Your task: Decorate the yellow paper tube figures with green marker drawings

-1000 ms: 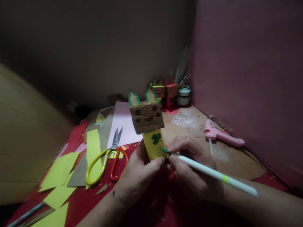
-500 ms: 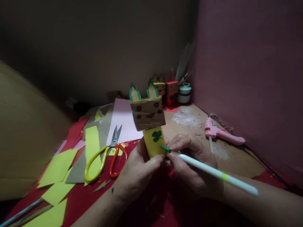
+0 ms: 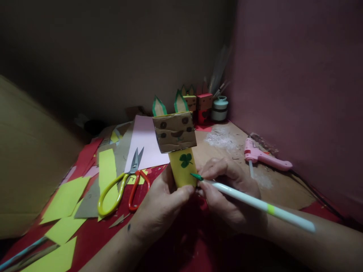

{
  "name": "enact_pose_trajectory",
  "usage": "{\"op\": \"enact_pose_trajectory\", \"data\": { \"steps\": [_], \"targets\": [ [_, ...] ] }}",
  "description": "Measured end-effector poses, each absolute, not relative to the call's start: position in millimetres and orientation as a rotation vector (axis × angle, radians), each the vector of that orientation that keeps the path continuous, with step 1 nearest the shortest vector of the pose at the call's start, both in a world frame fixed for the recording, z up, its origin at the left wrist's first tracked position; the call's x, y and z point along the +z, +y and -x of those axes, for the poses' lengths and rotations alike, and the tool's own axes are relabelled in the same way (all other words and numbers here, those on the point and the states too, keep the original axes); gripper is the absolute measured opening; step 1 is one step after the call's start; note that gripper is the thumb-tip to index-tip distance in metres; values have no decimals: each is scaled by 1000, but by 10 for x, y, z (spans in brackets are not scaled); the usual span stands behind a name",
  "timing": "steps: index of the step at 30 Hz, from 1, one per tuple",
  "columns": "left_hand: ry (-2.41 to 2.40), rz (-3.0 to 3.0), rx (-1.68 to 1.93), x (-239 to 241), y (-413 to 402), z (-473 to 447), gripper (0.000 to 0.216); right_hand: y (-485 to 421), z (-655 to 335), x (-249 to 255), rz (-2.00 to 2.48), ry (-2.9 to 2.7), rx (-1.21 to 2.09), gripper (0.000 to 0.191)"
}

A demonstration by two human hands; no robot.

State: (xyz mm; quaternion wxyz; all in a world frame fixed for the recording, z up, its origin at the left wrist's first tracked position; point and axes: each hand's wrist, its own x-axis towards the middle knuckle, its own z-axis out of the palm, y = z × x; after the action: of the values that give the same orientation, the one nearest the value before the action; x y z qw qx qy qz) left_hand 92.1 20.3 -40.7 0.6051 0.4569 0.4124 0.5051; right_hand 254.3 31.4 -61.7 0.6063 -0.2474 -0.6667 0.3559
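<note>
Upright in my left hand is a small cardboard figure: a brown box head with a drawn face, green-edged pointed ears and a yellow paper body. Its fingers wrap round the lower body, the thumb across the front. A green clover is drawn on the yellow paper. My right hand pinches a white marker pen with a green tip, close beside the body below the clover. Whether the tip touches the paper I cannot tell. Scissors with yellow and red handles lie left of my left hand.
A pink glue gun lies on the cardboard sheet at right. Behind stand a red figure, a yellow-topped figure and a pale blue jar. Yellow paper scraps and a pink sheet spread over the left side.
The whole view has shifted slightly, so things sit a little further left and higher. Both hands keep their hold on the figure and the marker pen; the clover looks the same.
</note>
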Motion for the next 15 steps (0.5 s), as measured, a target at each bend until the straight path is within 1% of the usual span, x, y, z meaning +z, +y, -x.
{"op": "enact_pose_trajectory", "data": {
  "steps": [15],
  "targets": [
    [902, -1062, 1151, -409, 196, -935, 34, 306, -2553, -606, 650, -1533, 792, 14]
  ]
}}
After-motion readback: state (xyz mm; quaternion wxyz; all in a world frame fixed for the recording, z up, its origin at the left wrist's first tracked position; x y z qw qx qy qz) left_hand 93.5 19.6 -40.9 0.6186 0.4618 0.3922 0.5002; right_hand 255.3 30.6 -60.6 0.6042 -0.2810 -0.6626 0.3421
